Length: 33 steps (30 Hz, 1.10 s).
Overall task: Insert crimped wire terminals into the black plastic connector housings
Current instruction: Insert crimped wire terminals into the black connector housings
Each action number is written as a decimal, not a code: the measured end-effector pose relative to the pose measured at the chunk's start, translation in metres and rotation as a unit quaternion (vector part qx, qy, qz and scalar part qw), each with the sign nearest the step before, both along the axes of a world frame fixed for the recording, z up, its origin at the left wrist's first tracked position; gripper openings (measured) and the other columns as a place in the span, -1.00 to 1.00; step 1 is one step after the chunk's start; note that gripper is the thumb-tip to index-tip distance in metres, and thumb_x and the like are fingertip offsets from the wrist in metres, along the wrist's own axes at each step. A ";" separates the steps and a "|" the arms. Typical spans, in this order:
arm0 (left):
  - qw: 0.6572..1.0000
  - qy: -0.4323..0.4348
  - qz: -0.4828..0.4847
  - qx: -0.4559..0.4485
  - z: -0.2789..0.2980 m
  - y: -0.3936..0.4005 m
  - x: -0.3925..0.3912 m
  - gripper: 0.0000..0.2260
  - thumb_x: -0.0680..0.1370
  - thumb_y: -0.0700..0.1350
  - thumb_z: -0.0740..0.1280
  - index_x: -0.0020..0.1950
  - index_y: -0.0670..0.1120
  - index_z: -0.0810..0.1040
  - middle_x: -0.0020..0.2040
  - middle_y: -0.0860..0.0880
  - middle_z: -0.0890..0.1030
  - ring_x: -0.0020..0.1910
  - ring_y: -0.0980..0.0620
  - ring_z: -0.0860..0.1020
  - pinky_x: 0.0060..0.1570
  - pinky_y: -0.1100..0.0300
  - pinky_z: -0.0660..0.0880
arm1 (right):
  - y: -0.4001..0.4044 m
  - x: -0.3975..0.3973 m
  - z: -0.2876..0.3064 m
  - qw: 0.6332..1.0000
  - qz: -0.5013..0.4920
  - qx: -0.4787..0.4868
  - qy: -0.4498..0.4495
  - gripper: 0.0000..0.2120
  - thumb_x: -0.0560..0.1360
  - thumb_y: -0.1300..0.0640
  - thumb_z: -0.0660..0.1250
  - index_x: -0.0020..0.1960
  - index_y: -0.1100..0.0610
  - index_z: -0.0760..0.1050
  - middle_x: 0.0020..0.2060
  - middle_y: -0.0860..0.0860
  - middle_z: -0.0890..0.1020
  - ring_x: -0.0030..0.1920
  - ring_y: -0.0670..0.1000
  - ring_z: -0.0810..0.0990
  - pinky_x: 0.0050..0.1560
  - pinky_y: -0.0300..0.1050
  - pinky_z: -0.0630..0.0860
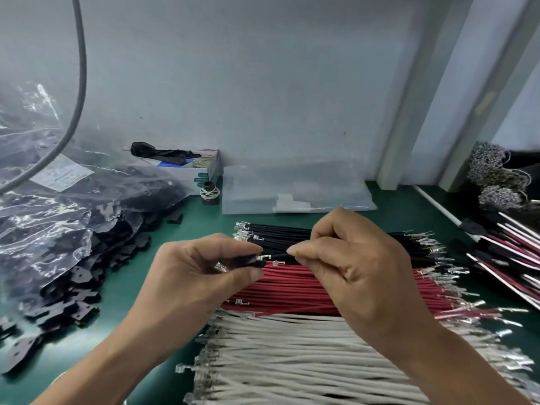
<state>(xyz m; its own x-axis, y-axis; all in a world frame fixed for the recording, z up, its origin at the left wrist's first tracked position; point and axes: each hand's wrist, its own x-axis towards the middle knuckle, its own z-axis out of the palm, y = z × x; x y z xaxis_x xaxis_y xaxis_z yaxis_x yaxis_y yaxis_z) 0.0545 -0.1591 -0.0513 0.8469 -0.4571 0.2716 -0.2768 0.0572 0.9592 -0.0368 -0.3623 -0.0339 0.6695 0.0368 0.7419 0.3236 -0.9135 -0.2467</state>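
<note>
my left hand (204, 267) pinched a black housing (251, 262) above the red wires (292, 276). my right hand (347, 258) pinched a black wire (280, 256), its terminal (265, 257) at the housing's mouth. next, i judged, a straight push until it seated.

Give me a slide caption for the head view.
Left hand holds a black housing while right hand feeds in a black wire.

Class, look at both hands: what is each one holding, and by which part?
The left hand grips a black connector housing around its body. The right hand pinches a black wire just behind its crimped terminal.
</note>
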 end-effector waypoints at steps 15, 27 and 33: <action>0.997 -0.053 -0.016 0.049 0.009 0.004 -0.001 -0.83 0.28 -0.16 0.57 -0.15 -0.01 0.80 -0.12 -0.08 0.73 -0.20 -0.03 0.69 -0.14 0.21 0.63 | -0.012 0.004 -0.006 0.979 0.102 0.131 0.119 -0.82 0.45 0.19 0.54 -0.03 -0.06 0.74 -0.20 -0.12 0.55 -0.14 0.00 0.59 -0.15 -0.26 0.46; 0.999 -0.009 -0.029 0.028 0.008 0.005 0.001 -0.80 0.27 -0.17 0.58 -0.11 -0.05 0.80 -0.16 -0.10 0.72 -0.21 0.03 0.66 -0.15 0.33 0.57 | -0.002 0.004 -0.004 0.996 0.030 0.067 0.046 -0.87 0.48 0.14 0.49 0.01 0.01 0.74 -0.24 -0.13 0.51 -0.18 -0.06 0.55 -0.18 -0.27 0.47; 0.997 0.041 -0.062 0.001 0.007 0.006 0.001 -0.74 0.25 -0.17 0.58 -0.09 -0.17 0.78 -0.16 -0.18 0.71 -0.19 -0.05 0.66 -0.14 0.28 0.59 | -0.001 0.004 -0.009 0.979 0.079 0.163 0.092 -0.87 0.46 0.17 0.51 -0.02 0.01 0.75 -0.24 -0.09 0.53 -0.19 -0.01 0.57 -0.17 -0.27 0.46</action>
